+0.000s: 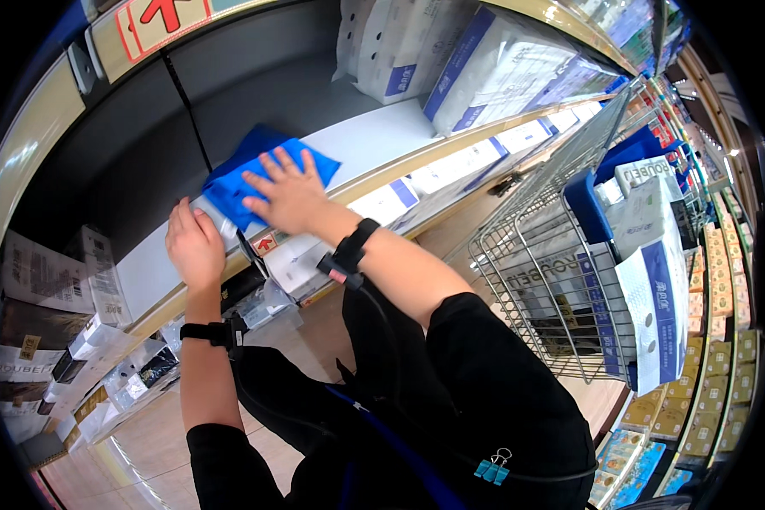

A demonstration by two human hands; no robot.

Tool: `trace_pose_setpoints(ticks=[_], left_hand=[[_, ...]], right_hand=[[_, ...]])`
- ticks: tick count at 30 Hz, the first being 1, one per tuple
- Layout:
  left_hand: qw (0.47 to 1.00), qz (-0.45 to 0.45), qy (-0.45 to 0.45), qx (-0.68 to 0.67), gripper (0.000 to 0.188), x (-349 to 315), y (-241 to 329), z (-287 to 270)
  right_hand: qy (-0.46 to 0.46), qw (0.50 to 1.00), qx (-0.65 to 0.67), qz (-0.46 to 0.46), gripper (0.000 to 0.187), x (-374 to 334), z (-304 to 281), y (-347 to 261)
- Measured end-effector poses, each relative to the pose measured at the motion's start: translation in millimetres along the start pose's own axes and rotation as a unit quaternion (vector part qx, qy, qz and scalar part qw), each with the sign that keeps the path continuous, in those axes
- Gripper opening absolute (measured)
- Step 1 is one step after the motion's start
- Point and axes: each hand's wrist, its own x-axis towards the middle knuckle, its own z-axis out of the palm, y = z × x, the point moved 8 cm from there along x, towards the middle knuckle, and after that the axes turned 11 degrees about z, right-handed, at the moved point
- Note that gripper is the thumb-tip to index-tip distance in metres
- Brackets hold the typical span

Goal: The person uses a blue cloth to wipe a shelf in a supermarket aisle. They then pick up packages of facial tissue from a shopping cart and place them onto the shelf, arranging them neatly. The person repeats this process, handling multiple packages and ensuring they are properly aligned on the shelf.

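A bright blue cloth [229, 189] lies folded and creased on the white shelf board [365, 136]. On top of it rests my right hand [289, 191], fingers spread and pressing flat against the fabric. My left hand [195, 242] is at the shelf's front edge, just left of the cloth, its fingers stretched out side by side with nothing visible in them. Each wrist wears a black strap with a small device.
White tissue packs [510, 72] stand on the shelf at the right, and more packages [47, 276] at its left end. A wire shopping cart [561, 280] loaded with packs stands to my right. Lower shelves hold further packs [450, 170].
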Motion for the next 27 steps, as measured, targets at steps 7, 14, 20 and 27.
trace_pose_setpoints(ticks=[7,14,20,27], left_hand=[[1.0,0.021,0.002,0.008,0.025,0.2,8.5,4.5],[0.999,0.025,0.001,0.029,0.027,-2.9,4.3,2.3],[1.0,0.016,0.021,0.004,0.032,1.0,3.7,-4.1],[1.0,-0.016,0.011,0.013,0.027,-2.4,-2.6,1.2]], right_hand=[[-0.045,0.968,-0.063,0.239,0.064,16.0,-48.9,200.8],[-0.118,0.986,-0.068,0.1,0.067,6.6,-15.2,81.8],[-0.198,0.97,-0.035,-0.134,0.068,32.9,16.5,-57.7],[-0.097,0.988,-0.059,0.101,0.069,169.5,3.5,84.8]])
